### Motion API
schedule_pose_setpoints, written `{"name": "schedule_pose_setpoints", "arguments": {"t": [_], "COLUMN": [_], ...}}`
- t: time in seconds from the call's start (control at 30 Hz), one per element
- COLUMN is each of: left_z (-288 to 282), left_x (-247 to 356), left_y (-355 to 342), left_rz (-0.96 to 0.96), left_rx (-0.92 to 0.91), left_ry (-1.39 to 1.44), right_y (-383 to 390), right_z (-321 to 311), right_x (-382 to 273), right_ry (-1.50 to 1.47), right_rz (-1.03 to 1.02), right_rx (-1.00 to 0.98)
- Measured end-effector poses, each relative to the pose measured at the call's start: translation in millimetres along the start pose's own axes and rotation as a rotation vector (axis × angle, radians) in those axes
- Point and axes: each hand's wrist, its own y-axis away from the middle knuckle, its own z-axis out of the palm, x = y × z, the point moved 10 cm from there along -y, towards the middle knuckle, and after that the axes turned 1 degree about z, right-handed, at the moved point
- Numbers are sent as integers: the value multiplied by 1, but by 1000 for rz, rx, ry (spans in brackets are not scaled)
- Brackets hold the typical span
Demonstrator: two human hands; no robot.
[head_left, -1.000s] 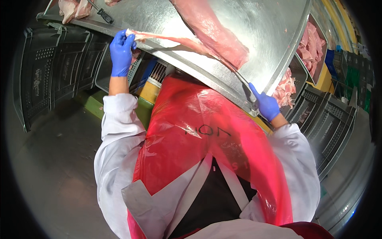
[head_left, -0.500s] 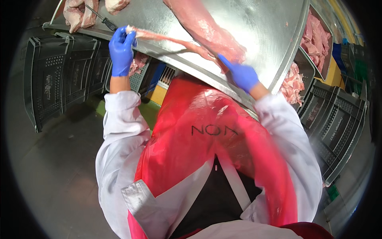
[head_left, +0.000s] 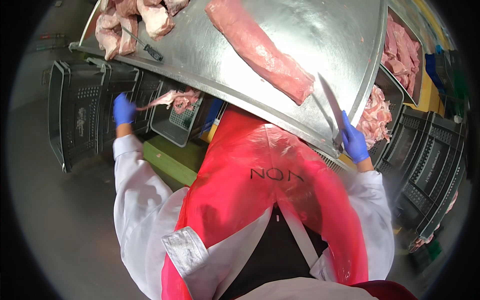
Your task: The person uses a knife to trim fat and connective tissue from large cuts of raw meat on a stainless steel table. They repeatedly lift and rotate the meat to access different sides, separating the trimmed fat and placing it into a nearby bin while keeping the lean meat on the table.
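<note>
My right hand (head_left: pixel 354 137), in a blue glove, grips a knife (head_left: pixel 330 97) whose blade points up over the tray's near right corner. A long pale pink loin (head_left: pixel 260 50) lies on the metal tray (head_left: pixel 200 65). Off the tray's left edge, my left hand (head_left: pixel 123 109) is blurred, its fingers unclear. A thin strip of meat (head_left: pixel 155 103) extends beside it toward a scrap pile (head_left: pixel 184 100) over a grey crate (head_left: pixel 175 127); whether my fingers still touch the strip is unclear.
Bone-in cuts (head_left: pixel 152 20) and a dark-handled tool (head_left: pixel 150 50) sit at the tray's upper left. Containers of meat pieces (head_left: pixel 397 60) and trimmings (head_left: pixel 375 112) flank its right. More grey crates (head_left: pixel 80 110) stand on both sides, with a green platform (head_left: pixel 165 160) below.
My left hand has moved down and left off the tray, carrying the strip away from the loin. My right hand went inward, then returned to the right edge, knife raised.
</note>
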Motion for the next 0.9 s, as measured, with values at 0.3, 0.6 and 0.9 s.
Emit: {"name": "schedule_pose_setpoints", "arguments": {"t": [0.3,0.6,0.9], "left_z": [65,74,129], "left_x": [518,628,772], "left_y": [-102,-132,-215], "left_rz": [1156,1386,1459], "left_rx": [-37,-376,-455], "left_ry": [189,295,-1], "right_y": [-6,118,112], "right_z": [25,73,125], "right_x": [-45,-62,-116], "right_ry": [-291,-617,-1061], "right_rz": [254,802,885], "right_rx": [332,662,1005]}}
